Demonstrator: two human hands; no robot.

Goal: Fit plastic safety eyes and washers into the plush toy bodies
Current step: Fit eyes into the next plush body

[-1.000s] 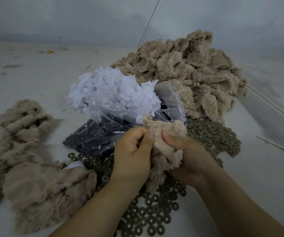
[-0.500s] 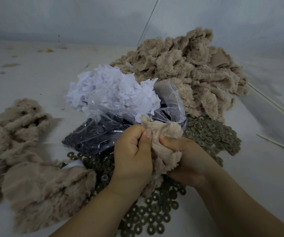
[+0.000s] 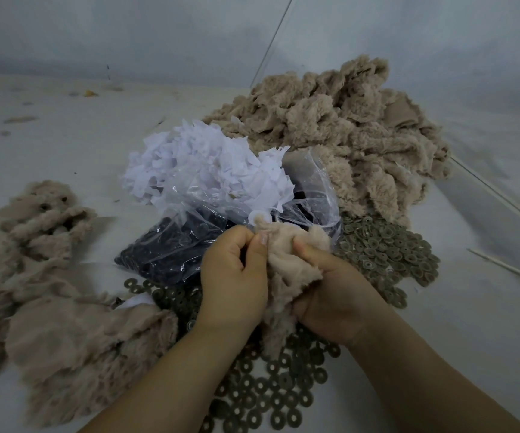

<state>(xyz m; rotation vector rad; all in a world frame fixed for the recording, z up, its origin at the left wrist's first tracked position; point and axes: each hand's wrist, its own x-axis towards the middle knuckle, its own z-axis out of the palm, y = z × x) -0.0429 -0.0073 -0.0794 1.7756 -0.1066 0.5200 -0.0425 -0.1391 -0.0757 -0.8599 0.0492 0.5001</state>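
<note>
Two hands close together over a heap of round washers (image 3: 271,398). Left hand (image 3: 233,285) curled tight, thumb pressed on a tan plush body (image 3: 290,260). Right hand (image 3: 330,295) holding the same body from the other side, thumb on the fabric. More washers (image 3: 387,254) spread out to the right. Just behind the hands, a clear bag (image 3: 174,248) full of small black eyes. White scraps (image 3: 208,164) piled on top of the bag. Big fluffy pile (image 3: 346,126) of tan bodies at the back. More plush (image 3: 49,292) lying at the left on the pale table (image 3: 80,145). Thin stick (image 3: 509,268) at the far right.
</note>
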